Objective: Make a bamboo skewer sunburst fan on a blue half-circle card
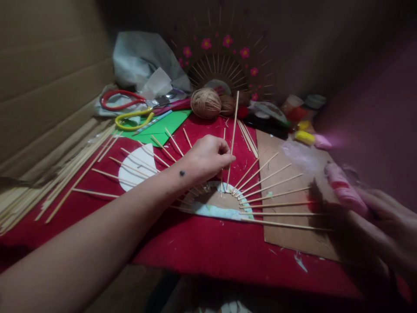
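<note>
My left hand (213,156) pinches a thin wooden stick (234,121), which stands tilted with its lower end at the rim of a half-round cardboard base (216,213). The base has a pale blue-white rim, and several sticks (267,182) fan out from it to both sides. My left forearm hides part of the fan's left side. At the right edge, my right hand (387,217) is closed around a pink glue gun (345,187), blurred and dim, near the ends of the right-hand sticks.
Red cloth (208,248) covers the table. A cardboard sheet (293,237) lies under the right sticks, a white paper piece (135,167) under the left ones. Loose sticks (65,182), scissors (130,108), green paper (159,128) and a twine ball (206,103) lie behind. A flowered fan (227,41) stands at the back.
</note>
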The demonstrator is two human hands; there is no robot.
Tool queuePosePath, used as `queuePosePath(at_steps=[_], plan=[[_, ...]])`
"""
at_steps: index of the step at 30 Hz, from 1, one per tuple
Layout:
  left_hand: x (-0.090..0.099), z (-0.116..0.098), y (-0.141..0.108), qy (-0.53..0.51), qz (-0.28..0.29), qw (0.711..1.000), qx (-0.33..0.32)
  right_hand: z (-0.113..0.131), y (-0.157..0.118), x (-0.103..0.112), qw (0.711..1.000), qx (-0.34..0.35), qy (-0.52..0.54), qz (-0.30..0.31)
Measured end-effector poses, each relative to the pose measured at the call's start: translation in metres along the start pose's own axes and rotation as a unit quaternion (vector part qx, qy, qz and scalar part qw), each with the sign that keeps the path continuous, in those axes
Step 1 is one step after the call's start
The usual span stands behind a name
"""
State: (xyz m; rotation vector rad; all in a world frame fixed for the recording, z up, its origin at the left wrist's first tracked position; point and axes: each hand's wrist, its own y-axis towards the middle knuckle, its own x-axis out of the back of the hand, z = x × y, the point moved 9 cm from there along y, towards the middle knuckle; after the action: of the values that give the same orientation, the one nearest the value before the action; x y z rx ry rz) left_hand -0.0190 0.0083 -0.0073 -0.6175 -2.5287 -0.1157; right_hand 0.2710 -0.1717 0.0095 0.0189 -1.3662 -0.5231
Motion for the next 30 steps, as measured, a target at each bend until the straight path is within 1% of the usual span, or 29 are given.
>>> queuePosePath(at_steps=[1,2,3,4,5,6,7,8,9,10,11,14,16,20,26,30], plan=[[0.001,-0.001,0.000,0.007,-0.007,1.000,-0.002,0.007,-0.004,0.000,0.997,-0.016,0.071,0.023],[0.003,-0.002,0.000,0.012,-0.016,1.000,-0.003,0.016,-0.010,0.000,0.986,-0.039,0.153,0.050],[0.005,-0.003,0.000,0.013,-0.025,1.000,-0.004,0.031,-0.015,-0.005,0.965,-0.053,0.239,0.095],[0.008,-0.003,0.000,0.013,-0.035,0.999,-0.004,0.049,-0.021,-0.012,0.933,-0.063,0.319,0.154],[0.011,-0.004,-0.001,0.010,-0.045,0.999,-0.003,0.072,-0.028,-0.019,0.895,-0.063,0.386,0.215],[0.015,-0.004,-0.001,0.008,-0.054,0.999,-0.002,0.090,-0.033,-0.024,0.864,-0.073,0.428,0.254],[0.018,-0.003,-0.002,0.004,-0.059,0.998,0.001,0.107,-0.037,-0.029,0.842,-0.071,0.449,0.290],[0.020,-0.002,-0.002,0.002,-0.061,0.998,0.006,0.125,-0.039,-0.033,0.820,-0.046,0.470,0.322],[0.022,-0.001,-0.003,0.000,-0.062,0.998,0.009,0.138,-0.039,-0.036,0.811,-0.021,0.473,0.343],[0.023,0.000,-0.003,-0.001,-0.061,0.998,0.012,0.148,-0.038,-0.039,0.810,0.005,0.468,0.353],[0.023,0.001,-0.003,-0.001,-0.059,0.998,0.014,0.154,-0.036,-0.041,0.816,0.026,0.458,0.353],[0.025,0.003,-0.003,0.003,-0.059,0.998,0.010,0.161,-0.028,-0.043,0.842,0.067,0.421,0.330],[0.025,0.002,-0.003,0.005,-0.057,0.998,0.001,0.166,-0.027,-0.045,0.849,0.084,0.402,0.331],[0.022,0.000,-0.004,0.016,-0.043,0.999,-0.007,0.168,-0.028,-0.048,0.859,0.086,0.376,0.336],[0.025,-0.003,-0.005,0.028,-0.046,0.998,-0.013,0.158,-0.029,-0.055,0.869,0.083,0.364,0.326],[0.025,-0.003,-0.005,0.026,-0.042,0.999,-0.020,0.158,-0.033,-0.055,0.862,0.096,0.373,0.329]])
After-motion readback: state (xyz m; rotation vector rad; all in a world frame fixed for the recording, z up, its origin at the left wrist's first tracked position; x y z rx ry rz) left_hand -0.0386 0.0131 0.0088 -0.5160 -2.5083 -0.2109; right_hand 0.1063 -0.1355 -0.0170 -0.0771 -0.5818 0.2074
